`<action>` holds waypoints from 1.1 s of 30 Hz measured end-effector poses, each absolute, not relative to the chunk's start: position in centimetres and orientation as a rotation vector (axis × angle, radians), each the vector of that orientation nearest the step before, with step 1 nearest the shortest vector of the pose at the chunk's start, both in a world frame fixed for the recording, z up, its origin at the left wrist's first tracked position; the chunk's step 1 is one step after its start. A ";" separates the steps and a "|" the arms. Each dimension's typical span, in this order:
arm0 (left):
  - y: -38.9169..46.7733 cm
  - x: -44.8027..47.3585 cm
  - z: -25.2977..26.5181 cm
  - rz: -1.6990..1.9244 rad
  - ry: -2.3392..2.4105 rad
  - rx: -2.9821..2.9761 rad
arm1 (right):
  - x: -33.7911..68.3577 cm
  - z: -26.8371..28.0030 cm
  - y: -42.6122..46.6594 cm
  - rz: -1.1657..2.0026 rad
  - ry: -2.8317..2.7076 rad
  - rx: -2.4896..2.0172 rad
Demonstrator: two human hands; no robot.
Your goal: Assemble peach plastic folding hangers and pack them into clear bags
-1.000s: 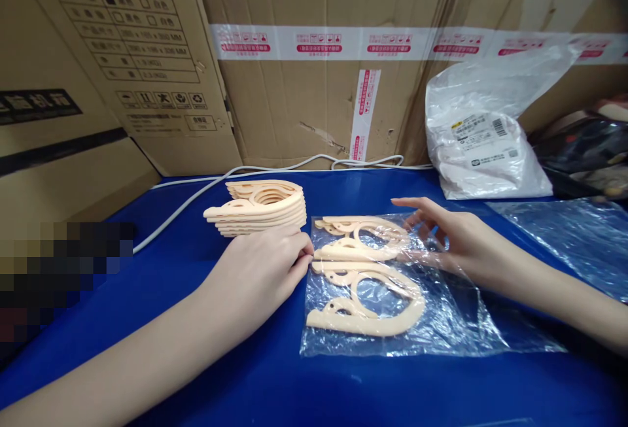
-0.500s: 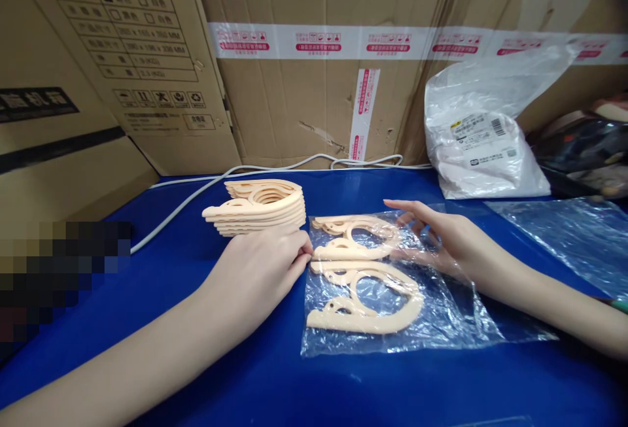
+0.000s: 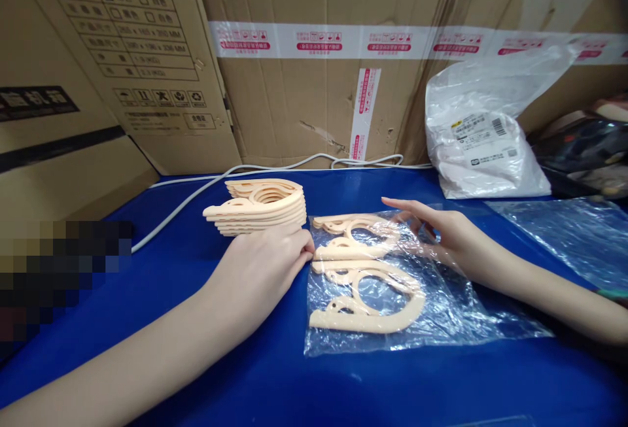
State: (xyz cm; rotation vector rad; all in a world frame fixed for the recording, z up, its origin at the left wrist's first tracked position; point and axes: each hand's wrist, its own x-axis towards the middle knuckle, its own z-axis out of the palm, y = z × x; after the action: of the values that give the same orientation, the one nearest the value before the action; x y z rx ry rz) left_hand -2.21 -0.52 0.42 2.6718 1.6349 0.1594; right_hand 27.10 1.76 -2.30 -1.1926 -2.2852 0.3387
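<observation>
A clear plastic bag (image 3: 456,319) lies flat on the table, holding two cream folding hangers, the upper one (image 3: 343,254) and the lower one (image 3: 373,325), one below the other. My left hand (image 3: 267,260) is closed, its thumb and fingertips pinching the bag's left edge beside the upper hanger. Over the bag's upper right, my right hand (image 3: 444,227) has its index finger stretched out and its thumb apart. Clear film overlaps part of its lower fingers, and whether they are inside the bag I cannot tell. Behind my left hand stands a stack of matching hangers (image 3: 260,211), partly covered.
Cardboard boxes (image 3: 294,106) wall off the back and left of the blue table (image 3: 363,388). A white cable (image 3: 181,208) runs along the rear. At the back right sit a white parcel bag (image 3: 485,152) and another clear plastic bag (image 3: 564,231).
The plastic bag and both hangers inside have shifted very slightly to the right, along with my left hand. My right hand has barely moved.
</observation>
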 end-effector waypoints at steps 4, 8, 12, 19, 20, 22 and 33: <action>-0.6 -2.1 0.6 0.137 1.652 2.667 | 27.1 -2.3 1.8 0.363 -2.285 -1.208; -0.6 -2.3 0.6 0.156 1.655 2.696 | 27.1 -2.4 1.7 0.340 -2.297 -1.217; -0.6 -2.6 1.2 0.339 1.638 2.821 | 27.1 -2.4 1.6 0.279 -2.313 -1.216; -0.1 -3.9 3.3 0.899 1.562 3.037 | 26.9 -2.3 1.5 0.220 -2.314 -1.219; 0.0 -4.2 3.5 0.930 1.594 3.051 | 26.8 -2.2 1.5 0.223 -2.313 -1.225; 0.4 -4.9 3.9 0.961 1.670 3.051 | 26.6 -2.2 1.4 0.229 -2.314 -1.236; 1.2 -5.2 3.3 0.792 1.364 3.248 | 26.1 -2.0 0.5 -0.009 -2.356 -1.256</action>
State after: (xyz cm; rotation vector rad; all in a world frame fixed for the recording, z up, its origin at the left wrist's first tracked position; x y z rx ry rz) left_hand -5.16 1.16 3.32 3.2483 1.3635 0.7920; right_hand 26.12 0.48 -1.99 -1.2557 -2.3564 -0.0089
